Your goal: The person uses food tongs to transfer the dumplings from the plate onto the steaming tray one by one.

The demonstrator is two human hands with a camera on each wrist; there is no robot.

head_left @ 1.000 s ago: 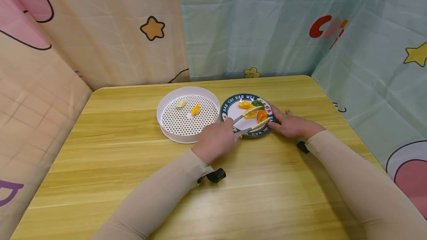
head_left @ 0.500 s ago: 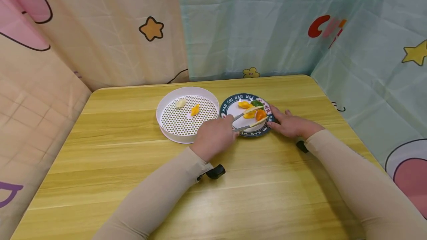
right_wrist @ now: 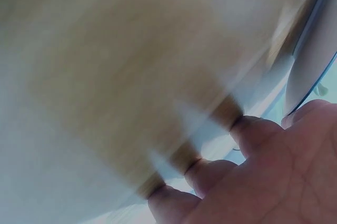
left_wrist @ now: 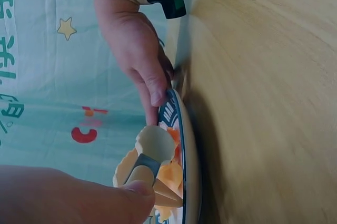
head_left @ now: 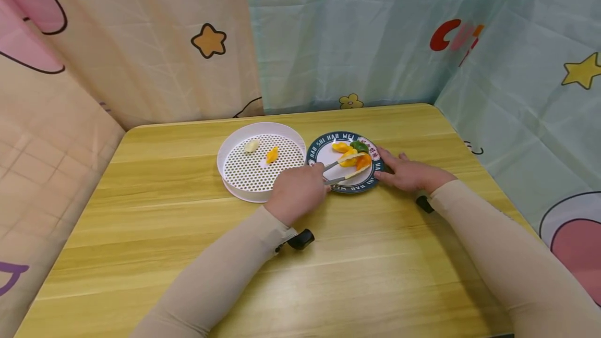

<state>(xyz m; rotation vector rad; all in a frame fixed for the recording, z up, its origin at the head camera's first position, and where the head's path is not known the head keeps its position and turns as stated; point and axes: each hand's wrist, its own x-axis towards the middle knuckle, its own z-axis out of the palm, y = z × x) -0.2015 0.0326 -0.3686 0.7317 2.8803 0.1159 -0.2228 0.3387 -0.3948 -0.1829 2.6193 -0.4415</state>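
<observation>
My left hand point(head_left: 300, 192) grips a pair of tongs point(head_left: 355, 173) with cream scalloped tips. Those tips lie on either side of an orange dumpling-like piece point(head_left: 363, 163) on the dark-rimmed plate point(head_left: 321, 145). Two yellow pieces point(head_left: 341, 147) and a green piece point(head_left: 360, 146) share the plate. My right hand point(head_left: 408, 173) rests at the plate's right edge, thumb and forefinger touching the rim, other fingers fairly straight. In the right wrist view, several fingertips point(right_wrist: 171, 203) meet the tabletop. Whether the tongs press firmly on the orange piece cannot be told.
A white round perforated tray point(head_left: 230, 184) stands just left of the plate. It contains a whitish piece point(head_left: 251, 146) and a yellow piece point(head_left: 272, 155). Printed curtains point(head_left: 300, 40) hang behind and beside the wooden table point(head_left: 328, 286).
The tongs' tips have come closer together around the orange piece, and the left hand has shifted slightly left. My right hand has stayed at the plate's edge.
</observation>
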